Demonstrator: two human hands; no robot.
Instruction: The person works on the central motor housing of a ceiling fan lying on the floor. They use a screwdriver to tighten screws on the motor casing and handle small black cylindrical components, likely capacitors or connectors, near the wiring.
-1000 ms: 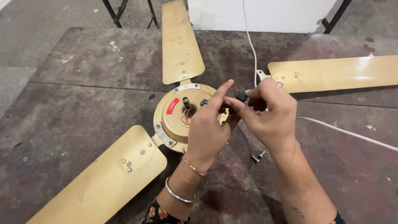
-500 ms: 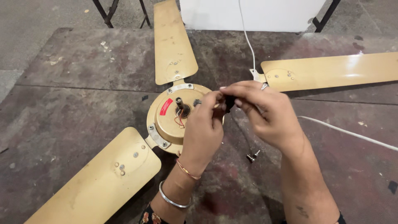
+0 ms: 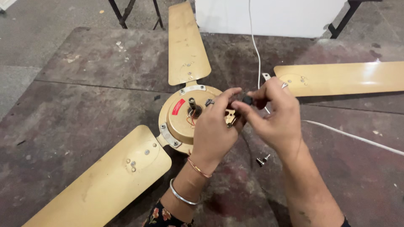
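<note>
Both hands drifted slightly right vs. 1 s ago. Left hand (image 3: 216, 128) and right hand (image 3: 275, 117) pinched a small black part (image 3: 248, 100) just right of the fan motor hub (image 3: 185, 117), fingertips meeting, right hand nearer.

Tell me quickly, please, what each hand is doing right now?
Left hand: fingers pinched on a small dark part above the fan motor.
Right hand: pinched on the same part.

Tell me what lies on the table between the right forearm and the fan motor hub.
In the head view, the left hand sits between the right forearm and the fan motor hub. Lower down, small loose screws lie on the dark table.
</note>
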